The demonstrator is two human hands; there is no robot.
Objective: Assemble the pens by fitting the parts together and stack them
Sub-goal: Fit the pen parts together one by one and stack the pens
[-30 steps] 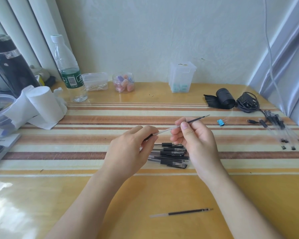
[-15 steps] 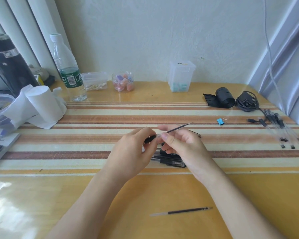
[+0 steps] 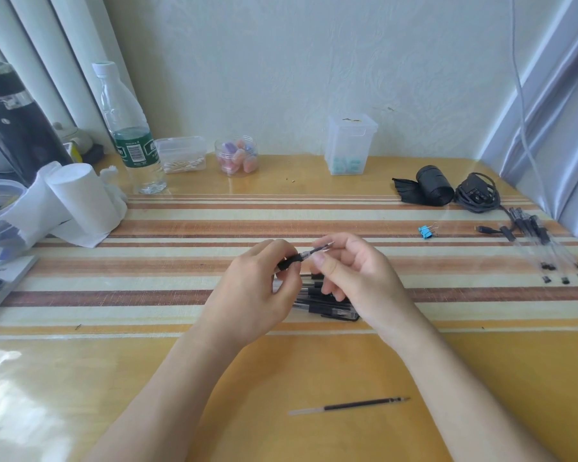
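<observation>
Centrally, a striped mat (image 3: 181,295) lies under the pile of pens (image 3: 331,308). Just above that pile the left hand (image 3: 257,295) grips a pen (image 3: 301,257) by its black sleeve, while the right hand (image 3: 357,278) pinches its clear tip end. Well right of the pile lie other pens (image 3: 544,248); nearer the person than the pile, a loose refill (image 3: 347,405); farther back and right of it, a blue binder clip (image 3: 426,231)

Bright, soft daylight fills the scene. A white glare patch washes out the near-left corner of the glossy table (image 3: 314,438). Shadows are faint and diffuse. The wide lens bows the curtain (image 3: 30,45) and the window frame (image 3: 554,78) at the edges. The clear pens (image 3: 548,248) at far right look smeared.
</observation>
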